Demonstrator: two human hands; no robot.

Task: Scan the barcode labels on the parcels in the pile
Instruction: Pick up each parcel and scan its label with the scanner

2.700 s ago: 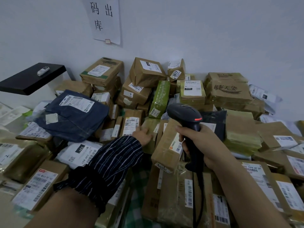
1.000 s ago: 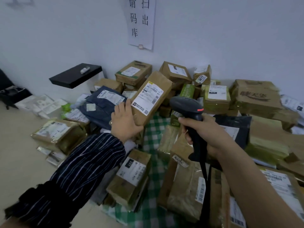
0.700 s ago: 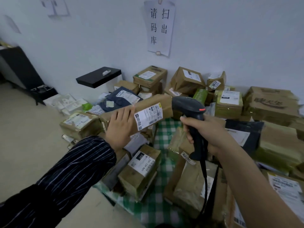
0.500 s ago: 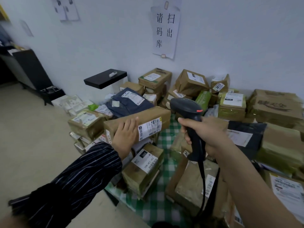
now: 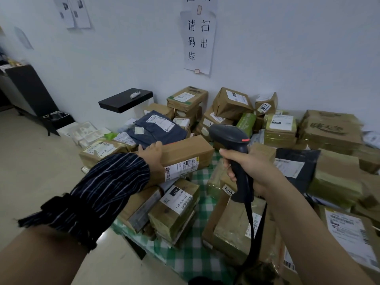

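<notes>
Your left hand point(image 5: 151, 153) holds the long brown cardboard parcel point(image 5: 186, 150); your right hand point(image 5: 254, 169) grips the black handheld barcode scanner point(image 5: 230, 135).

Your left fingers curl over the parcel's far top edge, near its left end. The parcel lies level, long axis running from your left hand towards your right, with its white barcode label point(image 5: 182, 168) on the near face. A dark blue plastic mailing bag point(image 5: 158, 132) sits just behind your left hand, and a taped brown box marked 231 point(image 5: 174, 210) lies under it. Your right fingers wrap the scanner's handle. The scanner's head points away and left over the pile.
</notes>
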